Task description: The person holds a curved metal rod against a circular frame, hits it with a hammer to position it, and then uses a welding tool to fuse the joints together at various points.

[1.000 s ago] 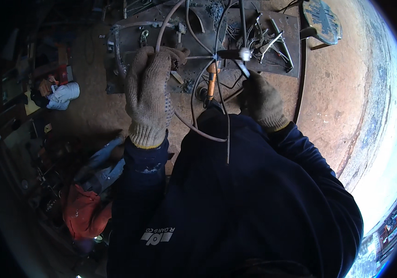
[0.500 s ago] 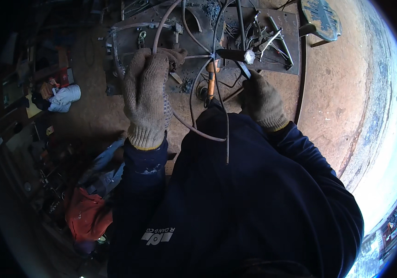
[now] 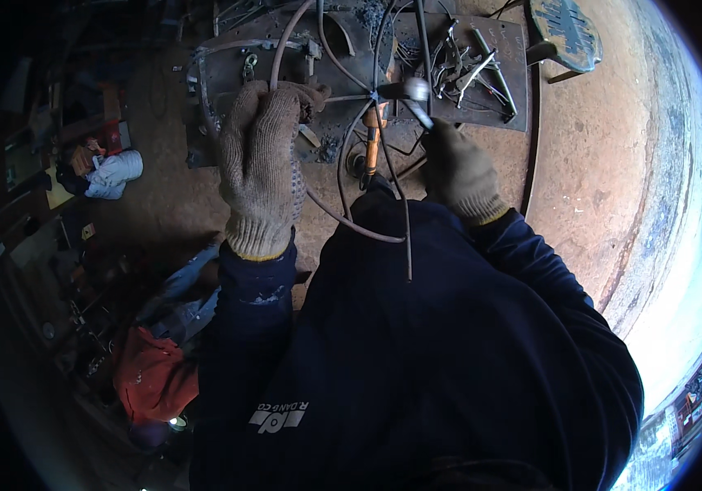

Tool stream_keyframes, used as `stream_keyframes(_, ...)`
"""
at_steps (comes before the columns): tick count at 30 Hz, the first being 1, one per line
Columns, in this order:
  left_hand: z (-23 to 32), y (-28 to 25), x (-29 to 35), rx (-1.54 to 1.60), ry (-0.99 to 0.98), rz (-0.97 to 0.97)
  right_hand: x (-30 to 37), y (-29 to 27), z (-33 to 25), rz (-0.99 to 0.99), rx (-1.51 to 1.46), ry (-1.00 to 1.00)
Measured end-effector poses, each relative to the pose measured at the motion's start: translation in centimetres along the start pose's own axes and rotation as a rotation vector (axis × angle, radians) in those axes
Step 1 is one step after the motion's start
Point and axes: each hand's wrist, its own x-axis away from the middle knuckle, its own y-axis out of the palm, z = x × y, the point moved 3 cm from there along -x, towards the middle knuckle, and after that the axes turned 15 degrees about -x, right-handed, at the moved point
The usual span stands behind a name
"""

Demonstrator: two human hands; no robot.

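1. The dark steel worktable (image 3: 508, 45) spreads across the top of the view, probably serving as a firm bed for the metal and tools lying on it.
2. The bent-rod steel frame (image 3: 374, 96) stands in front of the person, its rods meeting at a junction above the table's near edge. One curved rod and a free end reach back across the dark work jacket, perhaps because the piece is too wide to sit wholly over the table.
3. The stool (image 3: 565, 34) is just beyond the table's right end.
4. The left hand (image 3: 261, 164), in a knit glove, has its fingers curled around a curved rod of the frame, seemingly to steady it; their inner side is hidden.
5. The right hand (image 3: 461, 168), also gloved, has its fingers closed on the handle of the hammer (image 3: 416, 106). Its head lies sideways beside the junction; whether they touch cannot be told. Holding the handle presumably keeps the knuckles clear of the rods.
6. The orange angle grinder (image 3: 373, 147) is below the junction, partly crossed by rods.
7. Metal clamps (image 3: 478, 72) lie heaped on the table's right part, apparently within reach.
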Motion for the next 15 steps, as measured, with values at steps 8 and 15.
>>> stream_keyframes(8,0.9,0.6,0.0,0.258,-0.187,0.019,0.1,0.6,1.4,0.041,-0.095,-0.131)
stream_keyframes(15,0.7,0.4,0.3,0.188,-0.231,0.064,1.2,0.8,2.5,0.166,-0.359,-0.163)
